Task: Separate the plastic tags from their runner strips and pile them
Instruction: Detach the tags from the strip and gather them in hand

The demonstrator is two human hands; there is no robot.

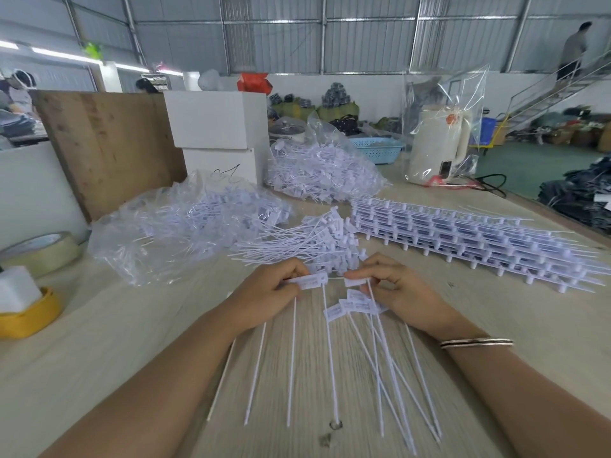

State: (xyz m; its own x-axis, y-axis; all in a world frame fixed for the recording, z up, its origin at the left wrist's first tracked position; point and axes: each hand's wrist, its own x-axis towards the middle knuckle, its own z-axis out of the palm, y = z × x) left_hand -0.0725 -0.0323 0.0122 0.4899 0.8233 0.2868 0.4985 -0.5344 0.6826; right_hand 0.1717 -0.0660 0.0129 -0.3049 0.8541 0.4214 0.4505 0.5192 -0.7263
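Left hand (276, 285) pinches a white plastic tag (312, 281) by its flag end; right hand (390, 285) pinches the neighbouring length of runner strip (335, 278), several more tags (350, 307) fanning down beneath it, tails toward the wearer. Thin runner bridges the gap between the hands. Step in hand, by my reading: snapping one tag free of the strip. Just beyond the fingertips, loose pile of separated tags (307, 241); beyond the right hand, stacked uncut strips (463, 236); beyond the left, bagged tags (185, 226). Next move calls for a short twist or pull apart, then a drop onto the pile ahead.
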